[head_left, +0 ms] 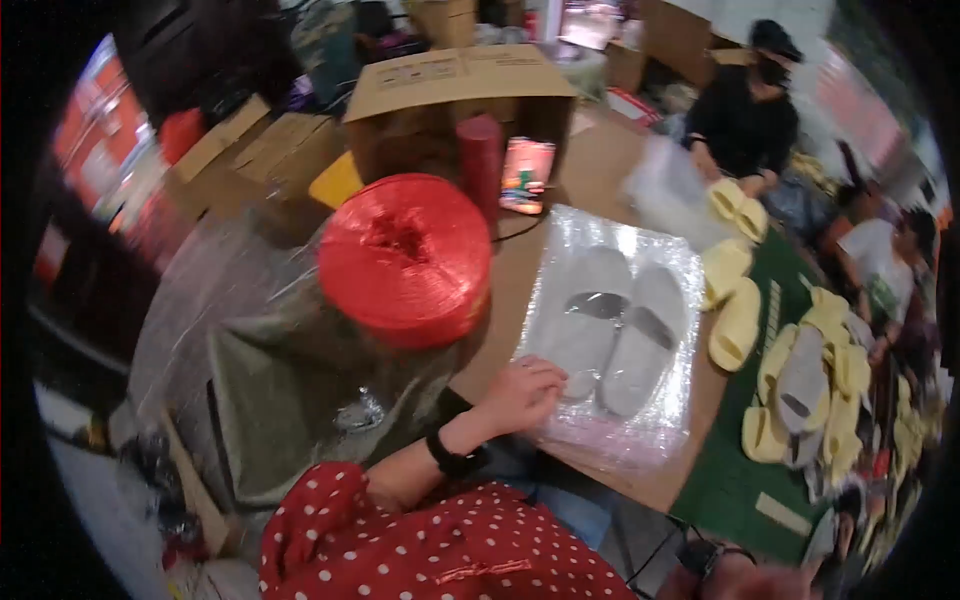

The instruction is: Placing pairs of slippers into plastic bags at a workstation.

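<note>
My left hand [525, 394], with a dark band on its wrist, rests at the left near edge of a stack of clear plastic bags [665, 425]. Its fingers lie on the plastic, holding nothing that I can see. A pair of grey slippers [640, 365] lies side by side on the bags, soles down; they look to be on or under the top film, I cannot tell which. Low at the right, off the table, my right hand [755, 580] is blurred and partly cut off by the lower edge, its fingers not readable.
A big red roll of plastic twine [400, 265] stands left of the bags. Behind are a lit phone [527, 175], a red cylinder [480, 165] and an open cardboard box [455, 80]. Yellow slippers [735, 325] pile up on the right. A person in black [745, 120] handles yellow slippers across the table.
</note>
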